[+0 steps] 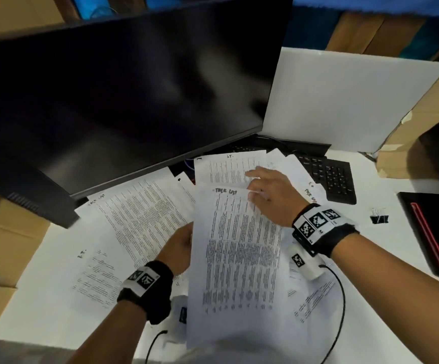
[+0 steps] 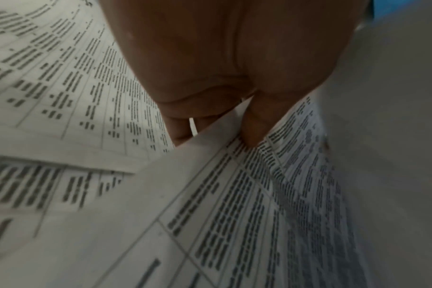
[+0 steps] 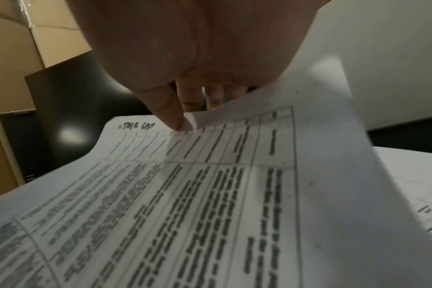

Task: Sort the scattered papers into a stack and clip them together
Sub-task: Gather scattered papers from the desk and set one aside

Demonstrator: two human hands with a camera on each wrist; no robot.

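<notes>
Printed sheets lie scattered over the white desk [image 1: 55, 306]. One table-printed sheet [image 1: 236, 264] is lifted off the pile, tilted toward me. My left hand [image 1: 183, 244] pinches its left edge, thumb [image 2: 254, 126] on the printed face and fingers [image 2: 183, 130] behind it. At the sheet's top right corner my right hand [image 1: 255, 191] pinches the edge, thumb [image 3: 172, 117] on top and fingers [image 3: 192, 97] behind the sheet [image 3: 185, 194]. More loose papers [image 1: 145, 206] spread left and toward the keyboard. A black binder clip [image 1: 379, 218] lies on the desk to the right, apart from both hands.
A large dark monitor [image 1: 124, 95] looms over the papers at the back left. A black keyboard [image 1: 331, 177] is partly covered by sheets. A white board [image 1: 344, 101] leans at the back right, a black notebook [image 1: 428, 232] lies far right, and cardboard boxes [image 1: 6, 245] flank the desk.
</notes>
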